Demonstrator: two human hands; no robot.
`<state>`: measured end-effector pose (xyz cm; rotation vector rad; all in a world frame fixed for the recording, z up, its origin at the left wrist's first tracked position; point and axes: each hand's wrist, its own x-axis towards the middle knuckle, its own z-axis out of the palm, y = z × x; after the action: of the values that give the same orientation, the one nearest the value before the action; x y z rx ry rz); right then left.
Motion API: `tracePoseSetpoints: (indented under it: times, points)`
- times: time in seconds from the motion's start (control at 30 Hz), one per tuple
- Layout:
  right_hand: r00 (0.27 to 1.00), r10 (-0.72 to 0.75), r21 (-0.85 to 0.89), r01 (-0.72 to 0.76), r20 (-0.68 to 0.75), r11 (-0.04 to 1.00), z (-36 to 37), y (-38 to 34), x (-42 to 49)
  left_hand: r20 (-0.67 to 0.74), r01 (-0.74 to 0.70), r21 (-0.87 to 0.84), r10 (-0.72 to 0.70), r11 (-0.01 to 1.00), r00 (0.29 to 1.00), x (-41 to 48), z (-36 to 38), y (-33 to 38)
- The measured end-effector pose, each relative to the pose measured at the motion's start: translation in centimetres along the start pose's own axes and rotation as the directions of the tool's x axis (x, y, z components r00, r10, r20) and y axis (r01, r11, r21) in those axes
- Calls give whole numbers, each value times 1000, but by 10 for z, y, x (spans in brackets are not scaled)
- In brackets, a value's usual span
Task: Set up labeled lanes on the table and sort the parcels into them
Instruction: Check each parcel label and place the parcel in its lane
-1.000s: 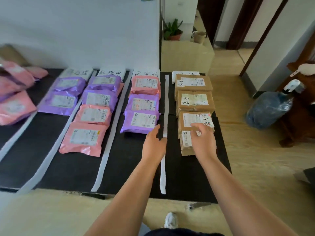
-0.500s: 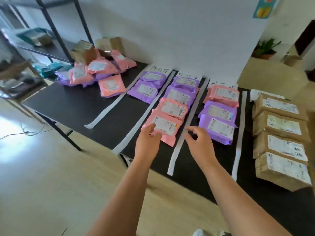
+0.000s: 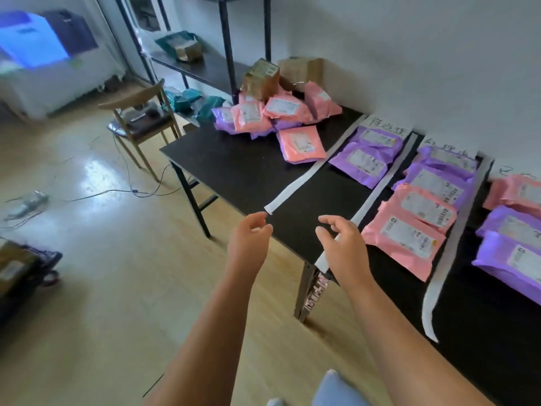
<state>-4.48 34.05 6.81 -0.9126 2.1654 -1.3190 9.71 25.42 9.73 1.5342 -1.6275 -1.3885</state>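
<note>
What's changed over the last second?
Both hands swept left along the table: off the brown boxes, past the front pink parcel, to the near end of the leftmost lane. Now the left hand and right hand hold nothing. The laned parcels, white strips and unsorted pile stayed put.

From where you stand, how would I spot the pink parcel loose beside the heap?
Find the black table, then the heap of parcels at its far corner. Nearer than the heap lies one pink parcel, beside the leftmost white strip. Unlike the piled ones, it lies flat on the tabletop.
</note>
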Motion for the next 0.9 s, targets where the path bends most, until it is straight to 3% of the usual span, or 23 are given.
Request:
tracePoseSetpoints:
  times: [0.17, 0.57, 0.9]
  points:
    - [997, -2, -35, 5, 80, 999, 52, -21, 30, -45, 26, -47, -28, 999, 999, 42, -33, -13]
    - [982, -50, 16, 48, 183, 999, 203, -82, 195, -45, 56, 140, -50, 989, 998, 220, -103, 14]
    - [969, -79, -27, 88, 233, 996, 306, -146, 296, -75, 55, 119, -47, 991, 996, 360, -169, 17]
